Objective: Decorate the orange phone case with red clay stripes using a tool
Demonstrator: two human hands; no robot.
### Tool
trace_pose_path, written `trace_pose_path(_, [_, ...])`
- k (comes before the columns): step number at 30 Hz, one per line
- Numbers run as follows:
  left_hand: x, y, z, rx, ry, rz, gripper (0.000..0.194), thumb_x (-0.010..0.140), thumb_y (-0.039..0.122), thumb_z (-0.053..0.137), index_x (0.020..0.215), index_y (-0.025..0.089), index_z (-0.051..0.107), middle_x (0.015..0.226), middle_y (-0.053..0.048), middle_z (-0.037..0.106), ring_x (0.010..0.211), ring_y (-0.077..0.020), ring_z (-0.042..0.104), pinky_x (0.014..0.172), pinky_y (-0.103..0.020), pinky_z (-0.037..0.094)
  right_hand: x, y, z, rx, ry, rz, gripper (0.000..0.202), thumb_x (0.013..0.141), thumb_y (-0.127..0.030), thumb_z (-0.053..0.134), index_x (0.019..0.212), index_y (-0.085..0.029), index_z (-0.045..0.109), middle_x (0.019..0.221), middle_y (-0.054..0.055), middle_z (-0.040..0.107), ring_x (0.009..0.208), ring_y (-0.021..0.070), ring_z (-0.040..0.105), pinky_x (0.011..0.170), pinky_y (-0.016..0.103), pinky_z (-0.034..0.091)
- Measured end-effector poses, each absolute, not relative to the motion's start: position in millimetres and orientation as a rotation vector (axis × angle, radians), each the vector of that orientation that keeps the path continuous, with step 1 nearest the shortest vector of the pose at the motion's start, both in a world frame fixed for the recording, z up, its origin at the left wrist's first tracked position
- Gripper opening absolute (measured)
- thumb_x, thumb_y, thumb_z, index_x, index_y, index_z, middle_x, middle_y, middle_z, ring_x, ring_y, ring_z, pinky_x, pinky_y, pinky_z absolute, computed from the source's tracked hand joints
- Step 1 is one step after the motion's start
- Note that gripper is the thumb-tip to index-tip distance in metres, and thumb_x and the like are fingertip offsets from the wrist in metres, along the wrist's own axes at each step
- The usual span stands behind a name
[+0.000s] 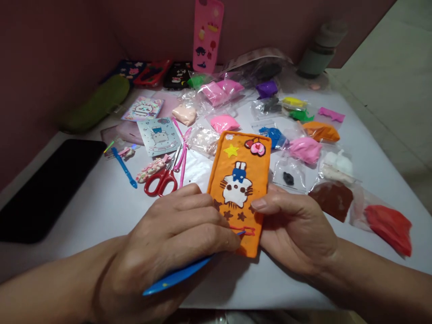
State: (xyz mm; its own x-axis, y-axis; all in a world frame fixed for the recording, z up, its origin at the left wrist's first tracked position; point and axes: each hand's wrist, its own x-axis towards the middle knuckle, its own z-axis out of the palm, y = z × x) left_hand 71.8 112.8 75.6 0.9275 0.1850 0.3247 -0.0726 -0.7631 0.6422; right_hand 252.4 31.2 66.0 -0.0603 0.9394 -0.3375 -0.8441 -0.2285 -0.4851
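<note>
My right hand (pixel 297 225) grips an orange clay-covered phone case (pixel 251 180) by its right side, thumb on the front. The case shows an upside-down white cat figure in blue, a yellow star, a cherry and pink shape, and brown stars. In my left hand (pixel 189 229) is a blue tool (pixel 178 276), its tip touching a thin red clay outline (pixel 249 231) near the case's lower edge. My left fingers are closed around the tool and cover the lower left of the case.
Red scissors (pixel 161 182), a blue stick tool (pixel 124 168) and sticker cards lie left of centre. A black phone (pixel 50 184) is at far left. Bagged clays, including red (pixel 389 227), spread right. A bottle (pixel 320 51) and pink case (pixel 207 36) stand behind.
</note>
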Motion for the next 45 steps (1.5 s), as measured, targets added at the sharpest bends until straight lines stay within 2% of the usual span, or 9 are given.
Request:
trace_pose_path(4, [71.7,112.7,75.4,2.433,0.078,0.478,0.026,0.102,0.02,0.041,0.112,0.021,0.064,0.093,-0.001,0.071,0.085,-0.016,0.062,0.082,-0.03,0.04,253.2,31.1,63.8,-0.671,-0.168,1.665,0.042,0.069,-0.003,0.059,0.103,-0.019,0.076,0.093,0.006,0.078,0.102,0.0301,0.07,0.097,0.046,0.052])
trace_pose_path(9, [73.4,115.0,75.7,2.446,0.065,0.468,0.036,0.108,0.03,0.027,0.112,0.022,0.062,0.091,-0.001,0.07,0.085,-0.0165,0.064,0.084,-0.031,0.04,252.8,30.9,63.0,-0.647,-0.179,1.671,0.033,0.069,-0.002,0.058,0.09,-0.019,0.077,0.09,0.005,0.078,0.101,0.0296,0.07,0.098,0.046,0.052])
trace_pose_path(16, [73.1,115.9,74.4,2.441,0.031,0.481,0.034,0.106,0.027,0.028,0.111,0.022,0.062,0.094,-0.002,0.072,0.086,-0.0166,0.064,0.086,-0.031,0.04,253.4,32.0,63.5,-0.68,-0.131,1.665,0.039,0.066,-0.003,0.06,0.095,-0.022,0.076,0.09,0.004,0.077,0.103,0.0294,0.069,0.099,0.046,0.051])
trace_pose_path(23, [71.9,115.1,72.9,2.469,0.057,0.465,0.038,0.108,0.029,0.023,0.113,0.024,0.06,0.094,0.0,0.074,0.085,-0.0163,0.066,0.089,-0.032,0.039,253.8,30.0,62.3,-0.677,-0.137,1.669,0.031,0.068,-0.002,0.06,0.087,-0.02,0.076,0.09,0.005,0.077,0.099,0.0286,0.07,0.098,0.045,0.053])
trace_pose_path(29, [71.5,114.7,74.7,2.447,0.069,0.504,0.036,0.106,0.029,0.024,0.113,0.027,0.059,0.088,0.001,0.073,0.081,-0.0169,0.066,0.084,-0.032,0.039,254.6,30.2,63.7,-0.673,-0.138,1.682,0.045,0.067,-0.003,0.06,0.106,-0.022,0.075,0.093,0.005,0.077,0.105,0.0294,0.069,0.098,0.046,0.052])
trace_pose_path(32, [71.7,114.5,73.9,2.443,0.085,0.487,0.035,0.104,0.027,0.026,0.113,0.026,0.06,0.087,0.0,0.072,0.081,-0.0177,0.066,0.085,-0.032,0.04,253.7,30.5,65.2,-0.708,-0.143,1.673,0.048,0.066,-0.004,0.059,0.108,-0.022,0.074,0.093,0.004,0.078,0.105,0.0299,0.069,0.098,0.047,0.052])
trace_pose_path(37, [71.0,114.8,73.2,2.436,0.068,0.469,0.032,0.104,0.024,0.031,0.115,0.024,0.061,0.094,-0.002,0.073,0.089,-0.0186,0.066,0.088,-0.032,0.041,252.8,31.7,66.8,-0.756,-0.177,1.677,0.037,0.067,-0.007,0.059,0.096,-0.022,0.076,0.096,0.005,0.078,0.104,0.0304,0.069,0.097,0.046,0.053])
trace_pose_path(40, [69.3,115.3,73.3,2.453,0.068,0.441,0.032,0.105,0.022,0.031,0.117,0.026,0.06,0.098,-0.002,0.075,0.086,-0.0185,0.067,0.089,-0.033,0.041,252.8,31.4,65.5,-0.734,-0.179,1.678,0.03,0.068,-0.006,0.059,0.087,-0.022,0.076,0.093,0.005,0.077,0.1,0.0293,0.07,0.096,0.045,0.054])
trace_pose_path(45, [69.0,115.7,74.7,2.476,0.09,0.413,0.034,0.104,0.022,0.029,0.119,0.028,0.059,0.094,0.0,0.075,0.085,-0.018,0.069,0.088,-0.033,0.041,252.5,30.1,64.8,-0.674,-0.173,1.676,0.03,0.071,-0.003,0.056,0.085,-0.021,0.076,0.091,0.004,0.077,0.097,0.0273,0.07,0.097,0.044,0.053])
